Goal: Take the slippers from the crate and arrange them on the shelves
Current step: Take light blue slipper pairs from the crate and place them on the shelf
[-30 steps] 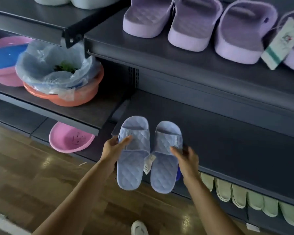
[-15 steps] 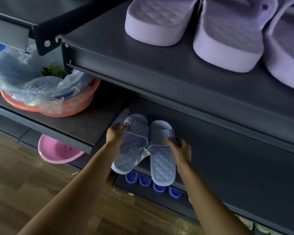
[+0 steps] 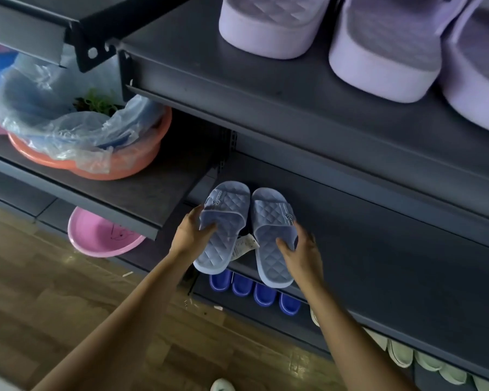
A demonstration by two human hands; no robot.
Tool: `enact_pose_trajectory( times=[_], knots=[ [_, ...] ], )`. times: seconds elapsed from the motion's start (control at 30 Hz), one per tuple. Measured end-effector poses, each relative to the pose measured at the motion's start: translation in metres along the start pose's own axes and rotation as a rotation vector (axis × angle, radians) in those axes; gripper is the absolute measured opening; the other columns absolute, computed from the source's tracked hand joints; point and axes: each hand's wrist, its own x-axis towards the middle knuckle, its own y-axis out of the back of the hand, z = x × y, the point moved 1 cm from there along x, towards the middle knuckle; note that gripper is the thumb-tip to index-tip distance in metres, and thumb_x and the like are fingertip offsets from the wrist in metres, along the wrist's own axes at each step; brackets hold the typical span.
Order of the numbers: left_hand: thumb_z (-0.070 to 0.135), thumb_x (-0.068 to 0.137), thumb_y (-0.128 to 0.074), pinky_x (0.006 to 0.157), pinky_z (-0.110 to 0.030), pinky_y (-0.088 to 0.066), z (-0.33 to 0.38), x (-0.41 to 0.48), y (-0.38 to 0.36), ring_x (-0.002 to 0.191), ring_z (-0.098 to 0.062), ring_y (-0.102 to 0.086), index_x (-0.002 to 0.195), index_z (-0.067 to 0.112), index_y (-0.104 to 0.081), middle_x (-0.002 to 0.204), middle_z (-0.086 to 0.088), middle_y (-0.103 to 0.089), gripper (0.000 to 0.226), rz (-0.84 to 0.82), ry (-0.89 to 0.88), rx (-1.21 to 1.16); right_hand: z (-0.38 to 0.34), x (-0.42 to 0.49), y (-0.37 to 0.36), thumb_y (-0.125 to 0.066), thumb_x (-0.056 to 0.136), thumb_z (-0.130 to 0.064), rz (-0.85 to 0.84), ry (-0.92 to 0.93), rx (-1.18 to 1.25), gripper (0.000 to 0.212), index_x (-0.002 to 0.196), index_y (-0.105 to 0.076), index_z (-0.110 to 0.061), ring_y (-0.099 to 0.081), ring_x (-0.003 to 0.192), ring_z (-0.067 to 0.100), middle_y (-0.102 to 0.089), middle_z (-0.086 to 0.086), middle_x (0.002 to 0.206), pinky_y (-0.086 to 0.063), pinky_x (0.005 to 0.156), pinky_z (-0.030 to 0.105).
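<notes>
Though tagged, quilted pale-blue slippers (image 3: pixel 226 210)

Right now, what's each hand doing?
Left hand: gripping the left blue slipper.
Right hand: gripping the right blue slipper.

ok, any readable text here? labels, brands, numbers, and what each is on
No text is legible.
White paper tag between the slippers: print too small to read.
Left pale blue quilted slipper, gripped by the left hand: embossed strap mark, blurred.
Right pale blue quilted slipper, gripped by the right hand: embossed strap mark, blurred.
Pink plastic basin: faint dark marks, unreadable.
</notes>
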Motion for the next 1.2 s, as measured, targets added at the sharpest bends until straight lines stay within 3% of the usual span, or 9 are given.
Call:
enact_pose_trajectory(
  times=[0.07,0.13,0.23,0.33,0.6,0.83,1.2],
  knots=[
    [0.015,0.088,-0.056,0.083,-0.030,-0.042,0.000,-0.017,0.006,0.113,-0.023,-0.053,0.135,0.016,-0.045,0.123,0.000,-0.052,0.049,0.016,-0.065,0.088,0.000,-0.015,0.004,-0.057,0.090,-0.031,-0.015,0.026,-0.088,0.060,0.142,-0.033,-0.014,-0.047,0.121,0.026,-0.043,0.012,0.137,-0.041,0.092,0.033],
    [0.013,0.088,-0.057,0.080,-0.028,-0.038,-0.001,-0.036,0.015,0.113,-0.025,-0.051,0.134,0.012,-0.046,0.126,-0.005,-0.051,0.047,0.048,-0.107,0.187,-0.002,-0.032,0.009,-0.054,0.091,-0.034,-0.047,0.047,-0.212,0.060,0.143,-0.031,-0.015,-0.046,0.121,0.027,-0.043,0.012,0.137,-0.040,0.096,0.037],
    [0.019,0.088,-0.059,0.095,-0.036,-0.041,-0.010,-0.068,0.030,0.121,-0.027,-0.047,0.138,0.012,-0.042,0.139,-0.010,-0.044,0.054,0.086,-0.082,0.258,-0.005,-0.062,0.015,-0.053,0.091,-0.037,-0.080,0.086,-0.326,0.060,0.143,-0.032,-0.016,-0.043,0.125,0.028,-0.042,0.010,0.141,-0.035,0.101,0.038],
    [0.020,0.089,-0.059,0.104,-0.041,-0.035,-0.021,-0.108,0.047,0.127,-0.029,-0.042,0.138,0.011,-0.041,0.142,-0.012,-0.041,0.053,0.074,-0.111,0.305,-0.013,-0.098,0.020,-0.051,0.092,-0.040,-0.107,0.150,-0.400,0.059,0.143,-0.031,-0.017,-0.039,0.128,0.027,-0.037,0.007,0.145,-0.033,0.101,0.038],
    [0.023,0.091,-0.056,0.105,-0.042,-0.032,-0.061,-0.223,0.113,0.130,-0.029,-0.036,0.143,0.014,-0.035,0.147,-0.008,-0.034,0.057,0.135,-0.176,0.463,-0.054,-0.210,0.016,-0.050,0.092,-0.039,-0.153,0.383,-0.441,0.057,0.142,-0.033,-0.017,-0.039,0.130,0.022,-0.040,0.002,0.144,-0.033,0.102,0.037],
    [0.025,0.087,-0.059,0.102,-0.045,-0.035,-0.125,-0.334,0.180,0.124,-0.034,-0.043,0.137,0.017,-0.043,0.140,-0.008,-0.044,0.054,0.222,-0.119,0.518,-0.102,-0.315,-0.011,-0.047,0.093,-0.042,-0.228,0.520,-0.485,0.056,0.142,-0.034,-0.016,-0.039,0.128,0.022,-0.042,0.003,0.141,-0.031,0.102,0.034],
    [0.030,0.092,-0.052,0.106,-0.037,-0.026,-0.206,-0.512,0.252,0.131,-0.025,-0.033,0.140,0.021,-0.037,0.145,0.000,-0.037,0.052,0.442,0.095,0.477,-0.164,-0.458,-0.049,-0.036,0.090,-0.049,-0.372,0.844,-0.492,0.058,0.139,-0.039,-0.019,-0.040,0.128,0.017,-0.046,-0.001,0.138,-0.027,0.106,0.034]
  ],
)
